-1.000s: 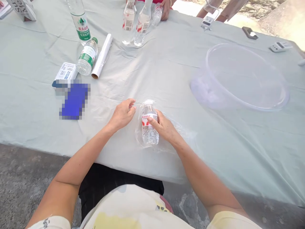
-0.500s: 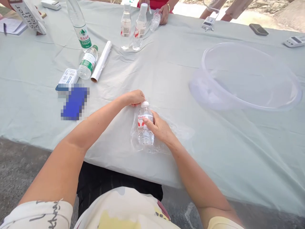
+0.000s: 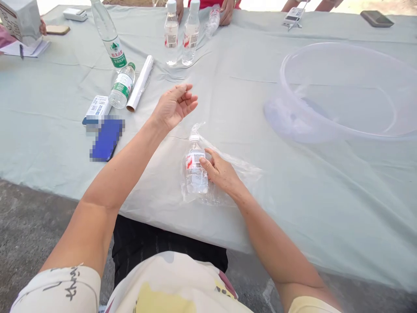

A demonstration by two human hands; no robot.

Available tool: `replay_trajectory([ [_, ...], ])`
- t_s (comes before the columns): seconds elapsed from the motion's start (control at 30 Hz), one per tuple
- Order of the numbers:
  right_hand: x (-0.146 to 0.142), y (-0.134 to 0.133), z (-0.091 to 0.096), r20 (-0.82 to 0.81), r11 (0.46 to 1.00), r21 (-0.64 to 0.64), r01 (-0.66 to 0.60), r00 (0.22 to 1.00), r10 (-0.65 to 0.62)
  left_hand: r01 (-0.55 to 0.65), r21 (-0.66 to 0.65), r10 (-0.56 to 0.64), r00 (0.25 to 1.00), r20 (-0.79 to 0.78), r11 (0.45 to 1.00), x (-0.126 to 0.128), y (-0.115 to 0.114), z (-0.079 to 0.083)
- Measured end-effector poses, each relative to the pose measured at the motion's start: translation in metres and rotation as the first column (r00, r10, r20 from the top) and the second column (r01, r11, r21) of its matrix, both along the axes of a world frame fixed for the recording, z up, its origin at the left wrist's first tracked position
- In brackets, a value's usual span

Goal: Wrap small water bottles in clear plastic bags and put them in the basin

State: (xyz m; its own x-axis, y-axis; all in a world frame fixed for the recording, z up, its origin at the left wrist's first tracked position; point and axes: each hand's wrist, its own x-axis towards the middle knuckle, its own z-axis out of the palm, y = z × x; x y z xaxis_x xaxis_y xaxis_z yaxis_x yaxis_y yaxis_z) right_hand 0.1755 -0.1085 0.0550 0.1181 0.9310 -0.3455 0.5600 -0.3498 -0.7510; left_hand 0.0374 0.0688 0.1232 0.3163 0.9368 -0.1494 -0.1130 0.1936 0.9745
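A clear plastic bottle (image 3: 196,178) with a white cap and a red-and-white label is in front of me at the near side of the table. Thin clear plastic film (image 3: 241,167) spreads under and around it, with a crumpled end at the cap. My right hand (image 3: 223,171) grips the bottle's right side, thumb across the label. Beyond the cap, my left hand (image 3: 177,104) is raised, palm turned inward, its fingers loosely curled and apart. Nothing shows in it.
A white film roll (image 3: 140,84), a small green-labelled bottle (image 3: 121,89), a larger bottle (image 3: 112,45), a box (image 3: 97,108) and a blue phone (image 3: 107,139) lie left. Two capped bottles (image 3: 171,37) stand ahead, near another person's hands (image 3: 227,12). A translucent basin (image 3: 289,119) is right.
My left hand has left the bottle cap, moved up and away, and opened. My right hand stays on the bottle, whose label has turned slightly. The other person's hands have shifted.
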Motion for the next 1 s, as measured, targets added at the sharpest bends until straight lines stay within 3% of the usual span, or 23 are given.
replay_trajectory([
  [0.07, 0.003, -0.001, 0.000, -0.075, 0.999, -0.027, 0.024, 0.997, -0.026, -0.068, 0.067, 0.069, 0.998, -0.004, 0.995, -0.013, -0.011, 0.013],
  [0.13, 0.008, -0.001, 0.002, -0.158, 0.997, -0.060, 0.048, 0.986, -0.057, -0.067, 0.073, 0.074, 0.993, -0.092, 0.995, -0.028, -0.032, 0.015],
  [0.33, 0.041, 0.015, 0.020, -0.501, 0.972, -0.102, 0.212, 0.833, -0.234, 0.076, -0.049, -0.090, 0.892, -0.442, 0.996, -0.069, -0.120, -0.030],
  [0.5, 0.083, 0.058, 0.029, -0.688, 0.945, -0.179, 0.273, 0.652, -0.318, 0.232, -0.072, -0.210, 0.650, -0.730, 0.970, -0.073, -0.171, -0.050],
  [0.57, 0.097, 0.077, 0.028, -0.725, 0.895, -0.175, 0.410, 0.561, -0.399, 0.286, -0.068, -0.225, 0.561, -0.797, 0.956, -0.068, -0.181, -0.051],
  [0.63, 0.104, 0.093, 0.027, -0.700, 0.774, -0.113, 0.624, 0.502, -0.507, 0.311, -0.077, -0.234, 0.508, -0.829, 0.947, -0.064, -0.187, -0.052],
  [0.67, 0.103, 0.098, 0.028, -0.670, 0.721, -0.046, 0.691, 0.514, -0.536, 0.311, -0.083, -0.235, 0.490, -0.839, 0.947, -0.063, -0.189, -0.051],
  [0.7, 0.100, 0.101, 0.029, -0.628, 0.705, 0.040, 0.708, 0.566, -0.534, 0.307, -0.089, -0.234, 0.479, -0.846, 0.948, -0.063, -0.191, -0.051],
  [0.73, 0.095, 0.102, 0.032, -0.572, 0.735, 0.133, 0.665, 0.657, -0.491, 0.302, -0.100, -0.241, 0.474, -0.847, 0.948, -0.064, -0.192, -0.051],
  [0.77, 0.087, 0.102, 0.034, -0.493, 0.807, 0.216, 0.549, 0.775, -0.395, 0.298, -0.115, -0.252, 0.475, -0.843, 0.948, -0.065, -0.194, -0.051],
  [0.83, 0.067, 0.100, 0.040, -0.242, 0.940, 0.300, 0.160, 0.966, -0.087, 0.287, -0.149, -0.278, 0.488, -0.827, 0.946, -0.067, -0.196, -0.051],
  [0.9, 0.046, 0.101, 0.042, 0.037, 0.944, 0.275, -0.181, 0.983, 0.178, 0.280, -0.175, -0.301, 0.516, -0.802, 0.944, -0.067, -0.199, -0.053],
  [1.0, 0.028, 0.108, 0.039, 0.252, 0.896, 0.217, -0.387, 0.909, 0.332, 0.281, -0.192, -0.322, 0.553, -0.768, 0.940, -0.066, -0.202, -0.058],
])
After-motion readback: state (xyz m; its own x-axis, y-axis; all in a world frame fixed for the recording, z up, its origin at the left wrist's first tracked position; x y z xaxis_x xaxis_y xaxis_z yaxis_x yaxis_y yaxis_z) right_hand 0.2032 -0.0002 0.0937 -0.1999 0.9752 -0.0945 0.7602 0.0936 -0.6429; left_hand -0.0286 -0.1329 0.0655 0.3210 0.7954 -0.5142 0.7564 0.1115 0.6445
